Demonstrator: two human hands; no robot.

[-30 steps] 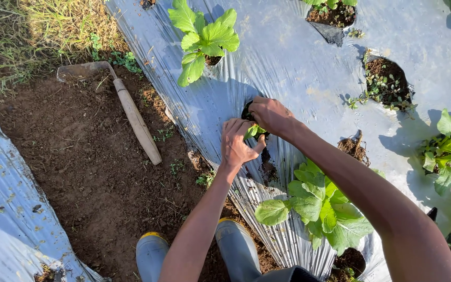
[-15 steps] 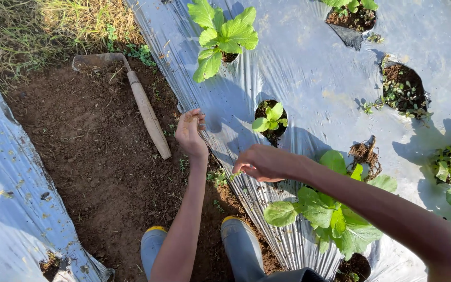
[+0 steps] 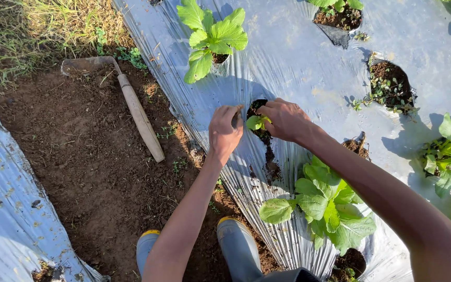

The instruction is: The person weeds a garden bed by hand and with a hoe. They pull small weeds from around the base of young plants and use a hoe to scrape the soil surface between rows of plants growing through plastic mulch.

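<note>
left hand (image 3: 224,130): fingers curled and bunched at the left edge of the planting hole, fingertips on the soil; can't tell if anything is pinched between them.
right hand (image 3: 286,119): palm down over the right edge of the same hole, fingers bent toward the seedling; can't tell whether they close on it.
seedling (image 3: 254,122): small, light green, sits between the two hands in the hole; a couple of leaves show, stem hidden by the fingers.
planting hole (image 3: 259,133): dark soil, cut in the silver plastic mulch (image 3: 298,57); mostly covered by both hands, only a strip below the seedling visible.
in the way: the hands block the view of the seedling base; right forearm crosses over the plant nearest the person.
larger leafy plant (image 3: 323,206): just below the right hand, toward the person, on the same sheet.
second leafy plant (image 3: 211,37): beyond the left hand, further up the sheet.
weedy holes (image 3: 387,83): right of the hands, well apart.
hoe (image 3: 131,107): lies on bare soil left of the left hand, near but not touching; wooden handle, blade at the far end by the grass.
rubber boots (image 3: 236,245): grey with yellow trim, on the soil path (image 3: 95,167) below the left forearm.
other mulch sheet (image 3: 6,209): far left, across the path.
</note>
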